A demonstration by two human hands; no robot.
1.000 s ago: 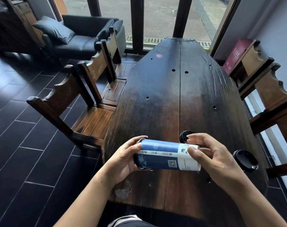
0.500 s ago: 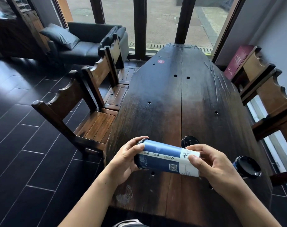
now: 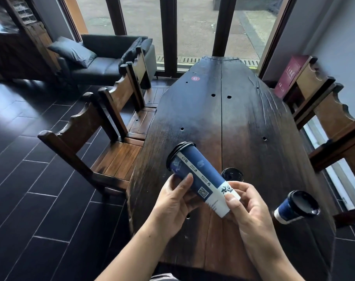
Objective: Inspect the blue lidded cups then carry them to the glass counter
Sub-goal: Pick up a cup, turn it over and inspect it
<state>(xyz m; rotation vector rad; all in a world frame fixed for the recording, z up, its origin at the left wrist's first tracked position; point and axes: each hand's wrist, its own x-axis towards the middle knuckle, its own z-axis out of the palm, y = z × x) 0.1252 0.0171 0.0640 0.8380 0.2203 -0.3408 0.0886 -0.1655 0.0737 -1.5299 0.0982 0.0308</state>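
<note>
left hand [image 3: 172,201] curls round the middle and right hand [image 3: 247,207] pinches the base of the blue lidded cup [image 3: 194,169] tipped sideways over the wooden table [image 3: 243,118], so I'd roll it slowly, no squeezing, eyeing the lid [image 3: 179,153]

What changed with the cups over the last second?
The held blue cup swung from level to slanted, lid end now up-left. The left hand slid from the lid end to mid-body; the right hand stays on the base. The cup behind it and the cup at right stay on the table.
</note>
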